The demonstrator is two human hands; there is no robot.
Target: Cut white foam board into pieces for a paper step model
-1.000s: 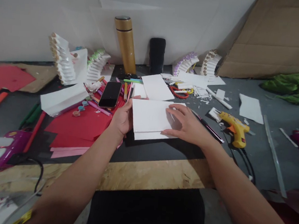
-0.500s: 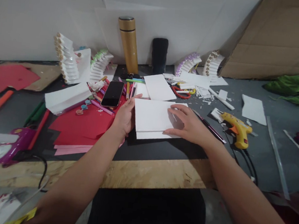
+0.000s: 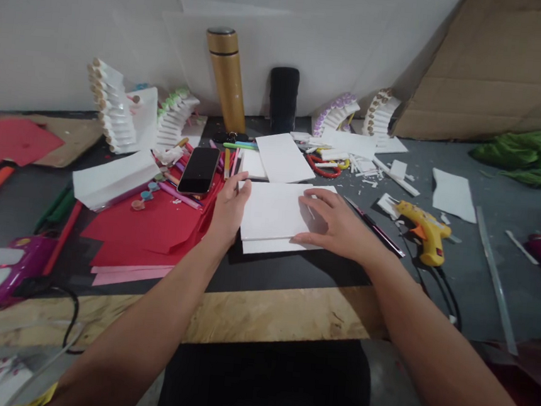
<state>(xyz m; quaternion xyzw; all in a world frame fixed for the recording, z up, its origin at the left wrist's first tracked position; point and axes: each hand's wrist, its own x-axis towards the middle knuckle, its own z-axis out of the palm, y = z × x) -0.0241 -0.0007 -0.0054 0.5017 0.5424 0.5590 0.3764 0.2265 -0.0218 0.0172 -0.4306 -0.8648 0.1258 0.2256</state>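
A stack of white foam boards (image 3: 272, 216) lies flat on the grey floor in front of me. My left hand (image 3: 228, 211) grips its left edge, thumb on top and fingers hidden behind the edge. My right hand (image 3: 335, 224) rests flat on the right part of the top board, fingers stretched out and pressing down. Another white board (image 3: 284, 158) lies just beyond the stack.
Red and pink paper sheets (image 3: 149, 230) and a black phone (image 3: 199, 170) lie to the left among pens. A yellow glue gun (image 3: 424, 224) with its cord sits right of my right hand. A gold flask (image 3: 226, 79) stands by the wall. A wooden board (image 3: 265, 316) lies near me.
My left hand has slid a little further over the left edge of the stack. My right hand stays pressed on the top board.
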